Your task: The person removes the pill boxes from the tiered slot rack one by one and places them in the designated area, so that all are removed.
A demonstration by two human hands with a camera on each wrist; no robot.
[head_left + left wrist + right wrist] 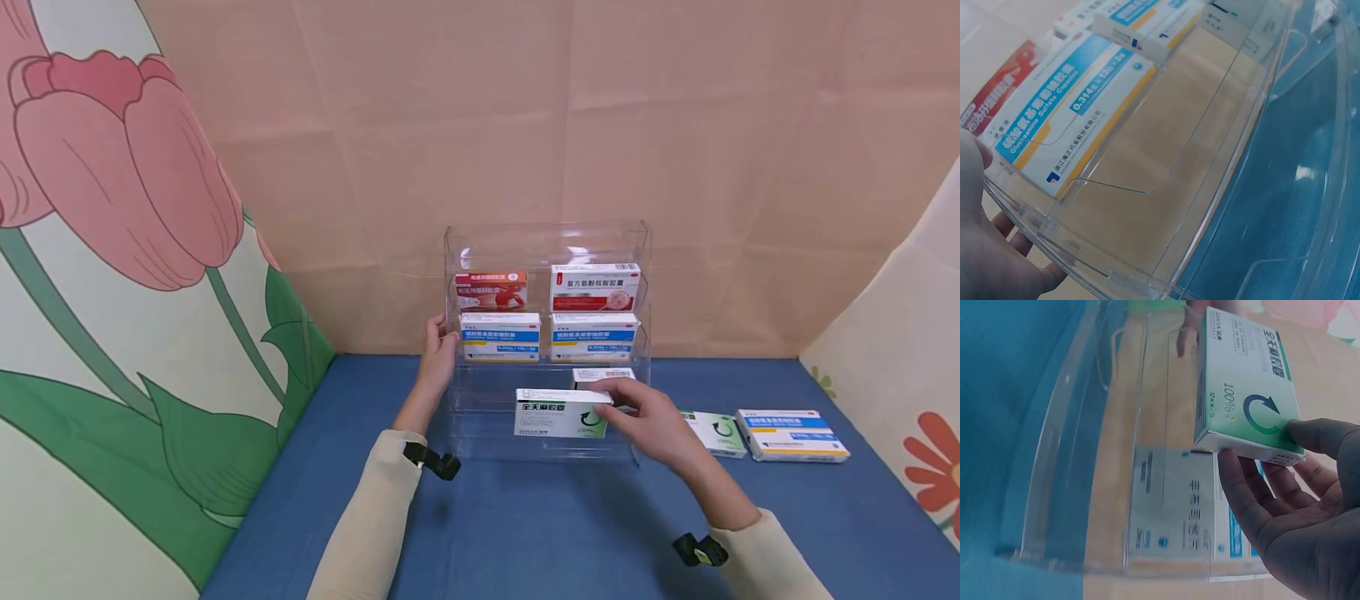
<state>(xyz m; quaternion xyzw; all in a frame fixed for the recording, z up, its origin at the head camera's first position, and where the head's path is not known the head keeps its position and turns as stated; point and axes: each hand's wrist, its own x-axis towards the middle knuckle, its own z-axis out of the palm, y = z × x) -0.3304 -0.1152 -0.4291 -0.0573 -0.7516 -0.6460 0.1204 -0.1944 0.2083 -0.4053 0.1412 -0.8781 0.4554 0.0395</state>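
Blue cloth (pixel 517 525) bears a clear rack (pixel 480 385) before peach fabric (pixel 525 125).

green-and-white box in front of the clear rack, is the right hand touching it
Touching. The right wrist view shows the right hand pinching the green-and-white box, its grip on the end near the printed curved arrow.

8 boxes (pixel 500 337) in view. 3 blue-white boxes (pixel 596 337): 2 on the rack (pixel 487 387), 1 on the table (pixel 525 533). 2 green-white boxes (pixel 555 417): 1 in hand, 1 on the table. 1 red box (pixel 491 292), 1 red-and-white box (pixel 592 287), 1 partly hidden white box (pixel 600 374). 1 rack, 1 table. 2 hands: 1 left hand (pixel 437 358), 1 right hand (pixel 648 421). 2 sleeves (pixel 371 517).
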